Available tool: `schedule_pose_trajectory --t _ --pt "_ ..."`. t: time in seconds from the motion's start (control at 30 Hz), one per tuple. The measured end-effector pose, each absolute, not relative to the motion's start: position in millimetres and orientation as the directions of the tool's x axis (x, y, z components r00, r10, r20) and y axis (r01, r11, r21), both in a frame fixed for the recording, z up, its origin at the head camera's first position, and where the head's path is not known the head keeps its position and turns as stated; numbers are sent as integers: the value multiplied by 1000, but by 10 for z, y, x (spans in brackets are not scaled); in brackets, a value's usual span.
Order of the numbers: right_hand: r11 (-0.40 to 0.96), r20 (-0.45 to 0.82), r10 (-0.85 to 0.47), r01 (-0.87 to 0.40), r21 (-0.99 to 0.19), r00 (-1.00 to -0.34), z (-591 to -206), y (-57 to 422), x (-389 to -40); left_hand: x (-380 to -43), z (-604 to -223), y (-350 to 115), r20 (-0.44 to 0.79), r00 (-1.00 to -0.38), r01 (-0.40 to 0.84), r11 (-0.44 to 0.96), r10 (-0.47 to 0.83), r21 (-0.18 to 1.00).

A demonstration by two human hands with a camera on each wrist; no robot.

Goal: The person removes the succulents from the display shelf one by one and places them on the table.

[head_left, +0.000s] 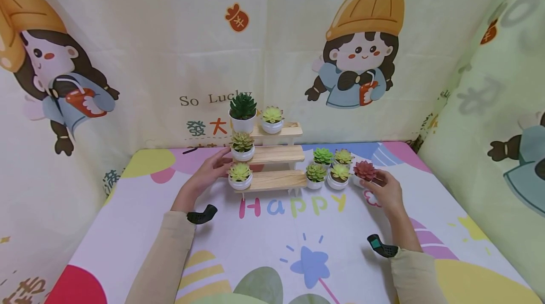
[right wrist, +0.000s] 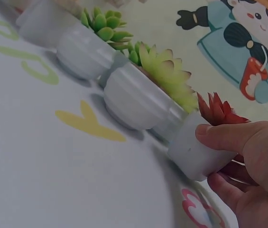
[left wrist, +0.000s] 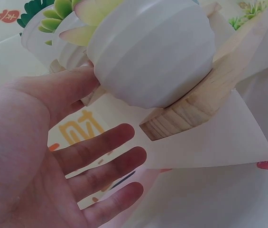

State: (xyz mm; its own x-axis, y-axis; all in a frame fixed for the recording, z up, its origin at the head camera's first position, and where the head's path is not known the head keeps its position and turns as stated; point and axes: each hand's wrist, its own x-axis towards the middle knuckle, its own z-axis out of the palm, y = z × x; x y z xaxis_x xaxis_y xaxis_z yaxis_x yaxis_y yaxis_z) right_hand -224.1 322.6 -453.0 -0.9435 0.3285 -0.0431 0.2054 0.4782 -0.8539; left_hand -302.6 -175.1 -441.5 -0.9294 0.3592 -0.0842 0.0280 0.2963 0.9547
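My right hand (head_left: 386, 191) grips the white pot (right wrist: 198, 149) of a red succulent (head_left: 364, 170), thumb on one side and fingers on the other. That pot is at the right end of a group of potted green succulents (right wrist: 164, 71). My left hand (head_left: 211, 170) is at the left end of a three-step wooden stand (head_left: 276, 180). In the left wrist view its thumb touches or nearly touches a white ribbed pot (left wrist: 152, 52) on the lowest step, while the other fingers stretch out below, holding nothing. That pot bears a yellow-green succulent (head_left: 240, 171).
On the middle step's left end is another potted succulent (head_left: 242, 142). The top step carries a dark green succulent (head_left: 243, 107) and a yellow-green one (head_left: 272, 115). A patterned cloth (head_left: 264, 242) covers the table, with a printed curtain (head_left: 170, 25) behind.
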Motion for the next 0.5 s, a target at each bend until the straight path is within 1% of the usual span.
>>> schedule_pose_trajectory --t 0.2,0.5 --pt "454 -69 341 229 -861 -938 -4568 3219 -2253 -3027 -4420 -1750 -89 -930 23 299 356 954" --pt "445 -71 342 228 -866 -937 -4587 3221 -2261 -3024 -4403 -1741 -103 -931 4 290 351 957"
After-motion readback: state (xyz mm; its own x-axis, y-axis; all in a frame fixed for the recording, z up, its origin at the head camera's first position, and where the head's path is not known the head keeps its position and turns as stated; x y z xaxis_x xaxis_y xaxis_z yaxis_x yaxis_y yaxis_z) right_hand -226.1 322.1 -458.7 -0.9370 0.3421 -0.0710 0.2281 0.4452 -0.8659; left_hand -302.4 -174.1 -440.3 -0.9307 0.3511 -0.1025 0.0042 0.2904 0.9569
